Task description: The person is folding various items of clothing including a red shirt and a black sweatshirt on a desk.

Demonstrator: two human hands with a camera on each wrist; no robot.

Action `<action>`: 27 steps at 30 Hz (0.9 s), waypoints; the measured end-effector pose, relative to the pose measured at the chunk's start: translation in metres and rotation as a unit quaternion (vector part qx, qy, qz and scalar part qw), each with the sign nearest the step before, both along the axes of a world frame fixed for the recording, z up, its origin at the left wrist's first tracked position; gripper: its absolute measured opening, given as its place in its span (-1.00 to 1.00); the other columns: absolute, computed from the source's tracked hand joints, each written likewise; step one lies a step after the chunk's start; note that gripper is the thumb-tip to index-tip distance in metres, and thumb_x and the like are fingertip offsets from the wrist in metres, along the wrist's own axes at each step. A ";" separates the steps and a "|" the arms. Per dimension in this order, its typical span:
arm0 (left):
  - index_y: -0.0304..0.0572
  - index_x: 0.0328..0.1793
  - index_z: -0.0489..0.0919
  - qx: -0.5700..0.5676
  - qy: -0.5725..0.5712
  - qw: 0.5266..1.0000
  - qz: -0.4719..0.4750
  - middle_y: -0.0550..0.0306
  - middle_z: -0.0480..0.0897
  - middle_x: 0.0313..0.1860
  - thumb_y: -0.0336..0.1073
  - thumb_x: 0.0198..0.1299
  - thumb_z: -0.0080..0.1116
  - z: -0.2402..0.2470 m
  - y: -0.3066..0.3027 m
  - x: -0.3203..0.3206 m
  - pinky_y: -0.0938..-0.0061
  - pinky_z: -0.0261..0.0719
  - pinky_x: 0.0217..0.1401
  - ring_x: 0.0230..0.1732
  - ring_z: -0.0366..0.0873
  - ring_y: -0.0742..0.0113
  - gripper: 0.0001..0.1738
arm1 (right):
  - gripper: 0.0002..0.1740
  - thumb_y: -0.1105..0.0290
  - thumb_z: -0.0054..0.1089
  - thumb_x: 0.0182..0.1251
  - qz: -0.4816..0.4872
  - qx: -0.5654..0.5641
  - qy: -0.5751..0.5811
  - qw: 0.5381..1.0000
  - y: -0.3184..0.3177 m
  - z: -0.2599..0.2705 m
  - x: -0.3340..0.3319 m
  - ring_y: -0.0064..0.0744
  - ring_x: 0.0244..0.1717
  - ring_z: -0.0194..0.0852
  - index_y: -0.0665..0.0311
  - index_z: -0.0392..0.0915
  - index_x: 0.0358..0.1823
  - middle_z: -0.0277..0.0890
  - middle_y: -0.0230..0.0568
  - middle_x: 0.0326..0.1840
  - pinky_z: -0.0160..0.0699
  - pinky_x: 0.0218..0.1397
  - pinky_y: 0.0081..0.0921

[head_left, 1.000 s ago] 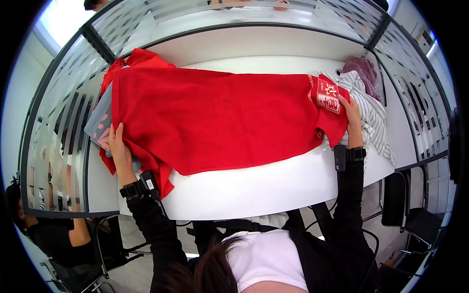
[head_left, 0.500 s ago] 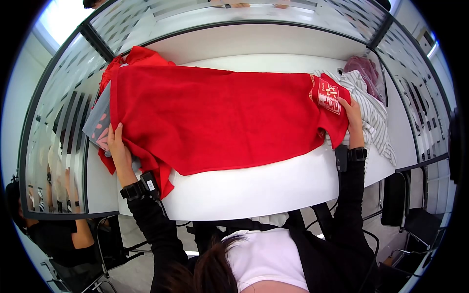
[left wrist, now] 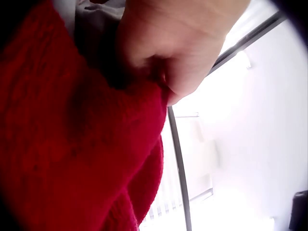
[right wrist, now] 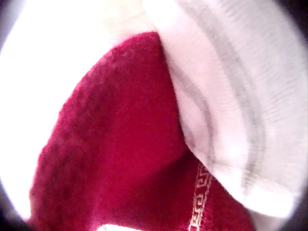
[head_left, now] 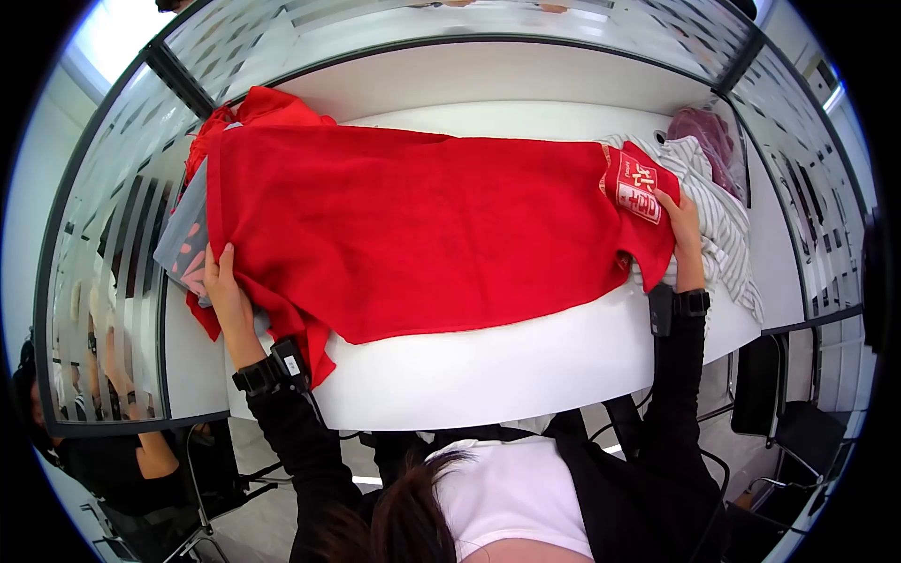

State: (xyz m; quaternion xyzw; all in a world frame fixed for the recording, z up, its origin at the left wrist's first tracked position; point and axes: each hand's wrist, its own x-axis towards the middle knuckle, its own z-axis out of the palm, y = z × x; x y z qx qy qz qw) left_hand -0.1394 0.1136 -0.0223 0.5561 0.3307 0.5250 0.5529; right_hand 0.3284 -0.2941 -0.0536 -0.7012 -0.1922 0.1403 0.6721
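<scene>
A long red towel lies stretched sideways across the white table, with white lettering and a patterned band at its right end. My left hand grips its left end near the hem; in the left wrist view that hand pinches the fuzzy red edge between thumb and fingers. At the other end, my right hand holds the towel beside the lettered patch, thumb on top and the other fingers hidden underneath. The right wrist view has the towel and its gold key-pattern band, next to striped cloth.
White-and-grey striped cloth lies under and beyond the towel's right end, with a mauve cloth behind it. Grey cloth with pink shapes and another red cloth are at the left. Partition panels edge the white table.
Both hands keep their hold on the towel. The hands and towel ends appear slightly farther apart, the right end shifted a little to the right, the left end a little to the left.
</scene>
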 end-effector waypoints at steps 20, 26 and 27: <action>-0.42 0.18 0.32 0.031 0.111 0.988 0.106 0.03 0.46 0.06 -0.37 0.22 -0.05 0.003 -0.010 0.009 0.57 0.28 0.14 0.03 0.40 0.34 -0.59 | -0.65 0.39 0.11 0.21 -0.004 -0.060 -0.007 0.998 0.003 0.001 0.000 -0.56 -0.21 0.49 0.41 0.41 0.00 0.53 -0.23 -0.14 0.45 -0.15 -0.65; -0.41 0.18 0.32 0.036 0.113 0.989 0.091 0.03 0.46 0.07 -0.38 0.21 -0.05 0.003 -0.009 0.008 0.56 0.29 0.13 0.02 0.40 0.34 -0.58 | -0.65 0.39 0.10 0.22 -0.013 -0.072 0.003 0.997 0.005 0.005 -0.002 -0.56 -0.22 0.49 0.41 0.40 0.00 0.53 -0.23 -0.14 0.45 -0.15 -0.65; -0.41 0.19 0.32 0.035 0.112 0.989 0.092 0.03 0.46 0.07 -0.38 0.21 -0.05 0.004 -0.009 0.009 0.56 0.29 0.13 0.02 0.40 0.35 -0.58 | -0.66 0.40 0.10 0.23 -0.014 -0.073 0.005 0.997 0.006 0.007 -0.004 -0.55 -0.22 0.49 0.41 0.40 0.00 0.52 -0.23 -0.14 0.45 -0.15 -0.65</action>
